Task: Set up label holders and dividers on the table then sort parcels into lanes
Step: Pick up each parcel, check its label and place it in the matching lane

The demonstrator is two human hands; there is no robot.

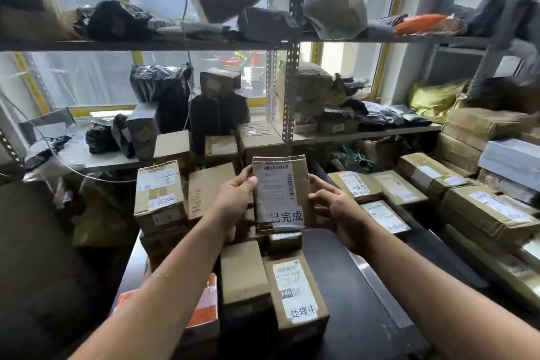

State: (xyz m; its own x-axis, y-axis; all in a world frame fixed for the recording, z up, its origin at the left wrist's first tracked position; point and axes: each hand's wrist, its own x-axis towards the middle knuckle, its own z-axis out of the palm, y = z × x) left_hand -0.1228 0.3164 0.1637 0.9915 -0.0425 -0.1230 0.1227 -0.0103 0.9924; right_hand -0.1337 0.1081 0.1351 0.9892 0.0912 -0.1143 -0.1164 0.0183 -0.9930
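Observation:
I hold a small brown cardboard parcel upright above the dark table, its shipping label and a white sticker with black characters facing me. My left hand grips its left edge, thumb on the front. My right hand grips its right edge with curled fingers. Below it on the table lie a labelled parcel and a plain brown box. A grey strip runs along the table to the right of them.
Stacked labelled boxes stand at the left of the table, and rows of parcels fill the right side. Metal shelves behind hold black bags and boxes. An orange-and-white packet lies under my left forearm.

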